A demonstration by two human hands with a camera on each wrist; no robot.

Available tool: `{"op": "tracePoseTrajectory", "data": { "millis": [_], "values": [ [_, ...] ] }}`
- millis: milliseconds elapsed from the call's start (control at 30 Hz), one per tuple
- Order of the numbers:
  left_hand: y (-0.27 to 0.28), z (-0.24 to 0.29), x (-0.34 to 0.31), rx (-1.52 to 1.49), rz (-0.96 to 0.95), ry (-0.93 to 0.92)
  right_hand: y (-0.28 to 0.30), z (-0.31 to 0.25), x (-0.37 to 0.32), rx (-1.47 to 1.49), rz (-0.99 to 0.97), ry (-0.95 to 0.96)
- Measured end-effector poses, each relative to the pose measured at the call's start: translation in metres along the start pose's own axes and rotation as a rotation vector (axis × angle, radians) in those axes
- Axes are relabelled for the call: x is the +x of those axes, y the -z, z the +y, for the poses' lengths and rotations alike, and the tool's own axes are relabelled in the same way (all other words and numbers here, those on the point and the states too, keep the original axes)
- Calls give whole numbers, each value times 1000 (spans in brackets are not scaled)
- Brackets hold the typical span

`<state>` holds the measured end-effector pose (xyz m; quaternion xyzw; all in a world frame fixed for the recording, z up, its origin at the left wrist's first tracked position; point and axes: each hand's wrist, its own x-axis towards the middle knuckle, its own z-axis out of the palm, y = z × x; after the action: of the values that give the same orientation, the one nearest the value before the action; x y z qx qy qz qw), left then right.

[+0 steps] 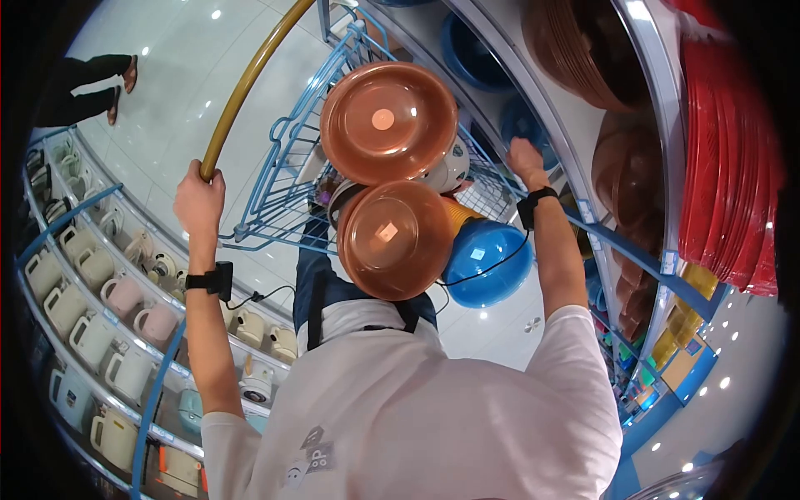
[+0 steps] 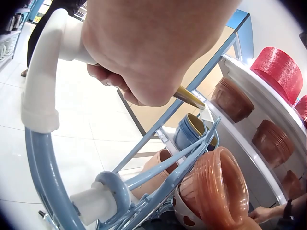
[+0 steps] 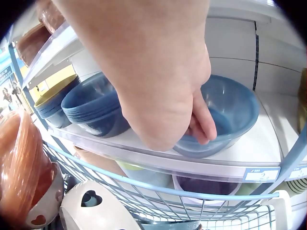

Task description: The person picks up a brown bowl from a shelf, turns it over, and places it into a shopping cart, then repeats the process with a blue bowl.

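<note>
My left hand (image 1: 200, 202) grips the cart's yellow handle bar (image 1: 250, 75), and in the left wrist view the hand (image 2: 139, 52) hides most of that bar. On the right, my right hand (image 1: 527, 163) reaches onto a shelf. The right wrist view shows this hand (image 3: 160, 86) with its fingers curled at the near rim of a blue basin (image 3: 235, 108); the thumb is hidden. Stacked brown basins (image 1: 387, 154) (image 1: 404, 258) and a bright blue basin (image 1: 492, 271) are at the wire cart (image 1: 287, 171).
Blue basin stacks (image 3: 98, 108) stand left of the hand on the shelf (image 3: 240, 167). Brown basins (image 1: 575, 50) and red wrapped ones (image 1: 721, 167) fill shelves to the right. Kettles (image 1: 125, 367) line the left shelves. A person's legs (image 1: 92, 79) are at upper left.
</note>
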<state>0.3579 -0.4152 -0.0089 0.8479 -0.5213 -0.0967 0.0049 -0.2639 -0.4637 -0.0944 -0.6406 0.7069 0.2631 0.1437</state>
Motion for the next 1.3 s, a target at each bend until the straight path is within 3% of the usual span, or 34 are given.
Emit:
{"op": "tracePoseTrajectory", "data": {
  "millis": [133,433,633,833,1300],
  "values": [
    [1,0,1,28,-21,-14,1,2,-2,13,-17,44],
    [-1,-4,2,48,-17,-22,6,-2,-5,42,-34,-53],
    [-3,-4,1,48,-16,-22,-1,4,-5,26,0,24],
    [-1,-2,1,30,-4,-6,-27,4,2,16,198,34],
    [1,-1,1,53,-22,-22,-14,14,10,-17,95,4]
  ]
}}
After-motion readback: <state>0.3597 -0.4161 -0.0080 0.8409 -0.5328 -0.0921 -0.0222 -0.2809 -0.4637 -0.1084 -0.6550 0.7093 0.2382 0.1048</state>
